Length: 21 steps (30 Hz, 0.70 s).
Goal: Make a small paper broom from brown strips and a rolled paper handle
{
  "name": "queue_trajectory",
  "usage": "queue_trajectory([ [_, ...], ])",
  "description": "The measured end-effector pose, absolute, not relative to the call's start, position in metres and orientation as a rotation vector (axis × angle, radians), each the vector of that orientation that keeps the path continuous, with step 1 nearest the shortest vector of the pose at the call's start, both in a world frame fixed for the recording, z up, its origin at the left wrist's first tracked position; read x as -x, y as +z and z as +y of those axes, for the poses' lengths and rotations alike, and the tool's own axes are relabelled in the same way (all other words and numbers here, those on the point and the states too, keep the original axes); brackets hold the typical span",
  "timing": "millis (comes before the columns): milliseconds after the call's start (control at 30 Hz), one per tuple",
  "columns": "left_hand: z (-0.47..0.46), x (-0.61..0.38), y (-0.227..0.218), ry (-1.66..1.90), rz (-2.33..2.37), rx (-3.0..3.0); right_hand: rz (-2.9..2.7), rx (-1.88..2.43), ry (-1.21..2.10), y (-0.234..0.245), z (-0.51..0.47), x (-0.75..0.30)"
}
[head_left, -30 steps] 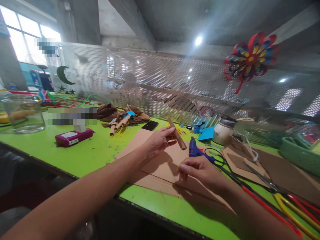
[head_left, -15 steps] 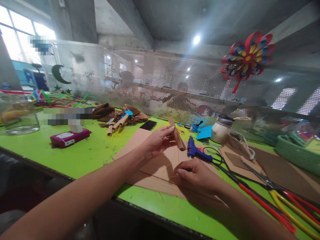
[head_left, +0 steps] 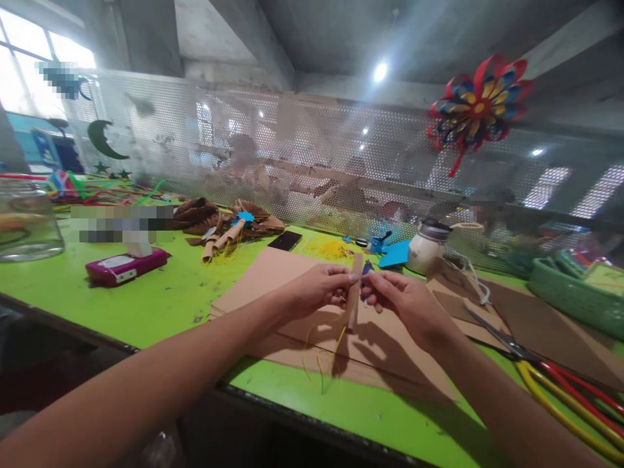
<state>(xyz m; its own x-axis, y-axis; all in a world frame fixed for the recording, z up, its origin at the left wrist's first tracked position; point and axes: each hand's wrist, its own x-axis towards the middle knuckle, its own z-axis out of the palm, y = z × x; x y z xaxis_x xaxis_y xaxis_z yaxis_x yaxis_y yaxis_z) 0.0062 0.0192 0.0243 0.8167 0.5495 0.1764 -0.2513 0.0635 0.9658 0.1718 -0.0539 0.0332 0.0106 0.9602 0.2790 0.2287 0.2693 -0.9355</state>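
Observation:
A narrow brown paper roll [head_left: 355, 300] is held up over a stack of brown paper sheets [head_left: 273, 273]. My left hand [head_left: 325, 286] pinches it from the left, fingers closed. From the other side, my right hand [head_left: 397, 292] has its thumb and fingertips closed at the roll's right edge. Thin yellow strings [head_left: 338, 348] dangle from the roll's lower end above the sheets. Just behind my right fingertips, a blue glue gun [head_left: 366, 268] is mostly hidden.
Scissors [head_left: 511, 344] with red and yellow handles lie at right, near a green basket [head_left: 560, 296]. Behind the sheets are a phone [head_left: 285, 241], yellow string [head_left: 331, 248] and a lidded jar [head_left: 428, 247]. A purple box [head_left: 127, 266] and finished paper rolls [head_left: 227, 237] stand left.
My right hand has risen from the sheets to the paper roll and closed at its edge. The roll has come lower and turned more upright, its strings now hanging in view.

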Motion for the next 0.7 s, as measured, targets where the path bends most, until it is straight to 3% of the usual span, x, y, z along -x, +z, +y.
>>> queue_trajectory([
  [333,0.0148,-0.0102,0.0161,0.463,0.243,-1.435,-1.115,1.060,1.236,0.0271,-0.0491,-0.1730],
  [700,0.0129,-0.0109,0.0135,0.423,0.258,-1.389,-1.156,1.143,1.036,0.0298,-0.0506,-0.1700],
])
